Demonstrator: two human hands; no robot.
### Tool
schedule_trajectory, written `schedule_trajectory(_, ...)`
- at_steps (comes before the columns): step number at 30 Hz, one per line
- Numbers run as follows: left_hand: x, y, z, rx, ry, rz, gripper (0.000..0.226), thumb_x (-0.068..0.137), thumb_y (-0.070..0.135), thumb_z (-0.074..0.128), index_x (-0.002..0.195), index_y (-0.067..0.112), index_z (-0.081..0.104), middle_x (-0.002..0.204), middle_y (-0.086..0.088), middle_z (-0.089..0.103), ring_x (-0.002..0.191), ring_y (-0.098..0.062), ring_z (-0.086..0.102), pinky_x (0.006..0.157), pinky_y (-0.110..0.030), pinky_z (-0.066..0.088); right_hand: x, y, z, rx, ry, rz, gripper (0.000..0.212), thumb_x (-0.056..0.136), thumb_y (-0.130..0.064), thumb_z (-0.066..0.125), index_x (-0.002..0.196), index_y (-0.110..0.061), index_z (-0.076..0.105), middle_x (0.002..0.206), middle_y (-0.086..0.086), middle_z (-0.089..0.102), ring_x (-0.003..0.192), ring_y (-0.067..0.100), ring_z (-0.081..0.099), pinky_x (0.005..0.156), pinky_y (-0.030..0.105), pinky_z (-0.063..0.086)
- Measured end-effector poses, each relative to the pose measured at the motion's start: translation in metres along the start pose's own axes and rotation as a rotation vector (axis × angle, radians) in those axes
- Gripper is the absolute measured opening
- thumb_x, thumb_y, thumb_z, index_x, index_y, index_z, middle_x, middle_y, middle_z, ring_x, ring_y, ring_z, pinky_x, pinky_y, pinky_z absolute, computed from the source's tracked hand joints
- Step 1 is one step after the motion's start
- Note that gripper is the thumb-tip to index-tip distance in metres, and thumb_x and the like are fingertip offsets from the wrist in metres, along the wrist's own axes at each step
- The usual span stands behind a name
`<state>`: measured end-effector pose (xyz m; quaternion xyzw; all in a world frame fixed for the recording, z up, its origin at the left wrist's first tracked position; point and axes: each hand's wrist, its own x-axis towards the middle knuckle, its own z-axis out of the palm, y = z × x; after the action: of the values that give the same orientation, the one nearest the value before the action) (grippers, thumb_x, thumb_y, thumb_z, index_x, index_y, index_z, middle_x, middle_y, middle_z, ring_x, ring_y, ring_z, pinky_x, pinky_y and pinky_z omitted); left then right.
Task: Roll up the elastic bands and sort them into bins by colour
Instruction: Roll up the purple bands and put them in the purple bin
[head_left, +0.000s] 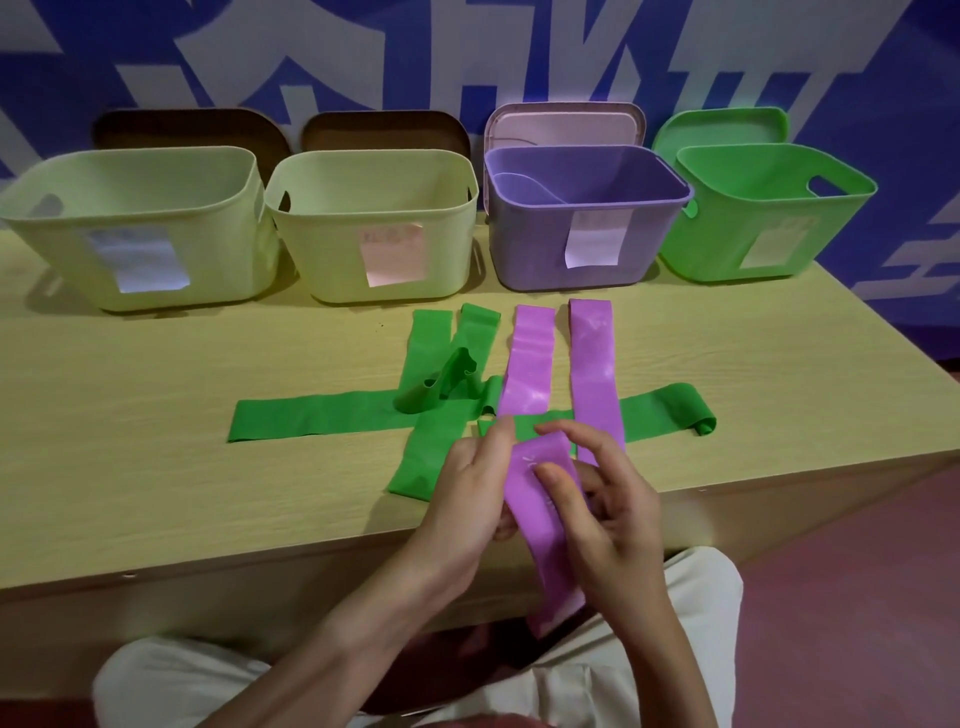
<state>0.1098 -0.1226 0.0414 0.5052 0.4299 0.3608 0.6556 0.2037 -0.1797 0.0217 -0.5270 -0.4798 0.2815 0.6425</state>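
Both hands hold a purple elastic band above the table's front edge; its lower end hangs past the edge. My left hand grips its left side, and my right hand pinches it with thumb on top. Two more purple bands lie flat beyond the hands. Several green bands lie around them: a long one crosswise with a curled right end, others crumpled or overlapping. A purple bin and a green bin stand at the back right.
Two pale yellow-green bins stand at the back left, each with a paper label. Lids lean on the wall behind all the bins. The wooden table ends just before my lap.
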Motion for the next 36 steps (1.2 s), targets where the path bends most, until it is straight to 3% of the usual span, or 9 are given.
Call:
schedule_trajectory(4, 0.002, -0.001, -0.002, 0.122, -0.073, -0.025, 0.045, 0.100, 0.036, 0.041, 0.065, 0.009, 0.047, 0.039, 0.003, 0.036, 0.035, -0.008, 0.033, 0.038, -0.024, 0.028, -0.003, 0.004, -0.001, -0.032, 0.045, 0.033, 0.018, 0.085, -0.002, 0.062, 0.091, -0.018, 0.056, 0.056, -0.014, 0.063, 0.047, -0.004, 0.050, 0.048, 0.008, 0.036)
schedule_trajectory(7, 0.003, -0.013, -0.007, 0.427, 0.015, 0.306, 0.064, 0.094, 0.057, 0.029, 0.053, 0.010, 0.039, 0.042, -0.001, 0.039, 0.042, -0.014, 0.039, 0.051, -0.039, 0.036, -0.005, 0.007, -0.003, -0.029, 0.072, 0.040, 0.014, 0.085, -0.009, 0.065, 0.089, -0.019, 0.055, 0.060, -0.008, 0.066, 0.047, -0.003, 0.050, 0.047, 0.010, 0.036)
schedule_trajectory(11, 0.003, -0.023, -0.011, 0.601, 0.073, 0.558, 0.056, 0.098, 0.049, 0.025, 0.054, 0.017, 0.037, 0.044, 0.002, 0.037, 0.041, -0.014, 0.037, 0.045, -0.038, 0.030, -0.004, 0.006, -0.003, 0.018, 0.035, 0.065, 0.005, 0.086, -0.017, 0.057, 0.091, -0.015, 0.056, 0.060, -0.002, 0.065, 0.047, 0.000, 0.049, 0.045, 0.012, 0.036)
schedule_trajectory(14, 0.005, -0.022, -0.009, 0.516, 0.083, 0.539, 0.057, 0.097, 0.046, 0.027, 0.052, 0.013, 0.037, 0.043, -0.003, 0.036, 0.040, -0.015, 0.034, 0.043, -0.038, 0.028, -0.004, 0.004, -0.002, 0.059, -0.015, 0.092, 0.010, 0.092, -0.024, 0.048, 0.096, -0.017, 0.054, 0.055, -0.006, 0.055, 0.047, -0.001, 0.042, 0.046, 0.012, 0.034)
schedule_trajectory(19, 0.007, -0.010, -0.002, 0.233, 0.097, 0.282, 0.055, 0.101, 0.034, 0.040, 0.048, 0.019, 0.040, 0.044, 0.001, 0.037, 0.042, -0.011, 0.032, 0.045, -0.028, 0.026, -0.005, -0.003, -0.004, 0.124, -0.105, 0.092, 0.026, 0.093, -0.018, 0.054, 0.119, -0.020, 0.049, 0.068, -0.008, 0.066, 0.054, -0.001, 0.056, 0.054, 0.011, 0.043)
schedule_trajectory(24, 0.000, 0.004, 0.000, -0.022, -0.043, 0.073, 0.041, 0.100, 0.029, 0.040, 0.071, 0.002, 0.052, 0.050, -0.006, 0.036, 0.044, -0.014, 0.031, 0.045, -0.023, 0.022, -0.003, -0.009, -0.005, 0.116, -0.113, -0.006, 0.043, 0.090, -0.003, 0.052, 0.133, -0.008, 0.044, 0.063, -0.024, 0.060, 0.049, -0.007, 0.053, 0.053, 0.003, 0.039)
schedule_trajectory(28, 0.001, 0.005, -0.001, 0.010, -0.020, 0.097, 0.045, 0.100, 0.025, 0.041, 0.061, 0.002, 0.048, 0.046, -0.006, 0.035, 0.039, -0.014, 0.031, 0.041, -0.021, 0.025, -0.003, -0.007, -0.005, 0.093, -0.043, 0.014, 0.026, 0.090, -0.005, 0.058, 0.112, -0.018, 0.053, 0.083, -0.006, 0.072, 0.069, 0.008, 0.068, 0.065, 0.018, 0.053)
schedule_trajectory(32, 0.004, -0.001, -0.002, 0.105, 0.008, 0.185, 0.064, 0.100, 0.034, 0.043, 0.061, -0.017, 0.045, 0.054, -0.014, 0.040, 0.049, -0.021, 0.037, 0.049, -0.027, 0.032, -0.004, -0.007, -0.005, 0.027, -0.028, 0.039, 0.018, 0.088, -0.012, 0.059, 0.103, -0.020, 0.053, 0.073, -0.005, 0.069, 0.060, 0.006, 0.063, 0.057, 0.015, 0.048)
schedule_trajectory(36, 0.004, -0.012, -0.008, 0.280, 0.021, 0.333, 0.068, 0.090, 0.058, 0.033, 0.054, 0.001, 0.044, 0.045, -0.005, 0.040, 0.046, -0.021, 0.038, 0.052, -0.039, 0.032, -0.006, -0.004, -0.006, -0.019, -0.021, 0.057, 0.011, 0.087, -0.019, 0.061, 0.096, -0.020, 0.055, 0.071, -0.006, 0.067, 0.058, 0.005, 0.060, 0.053, 0.016, 0.046)
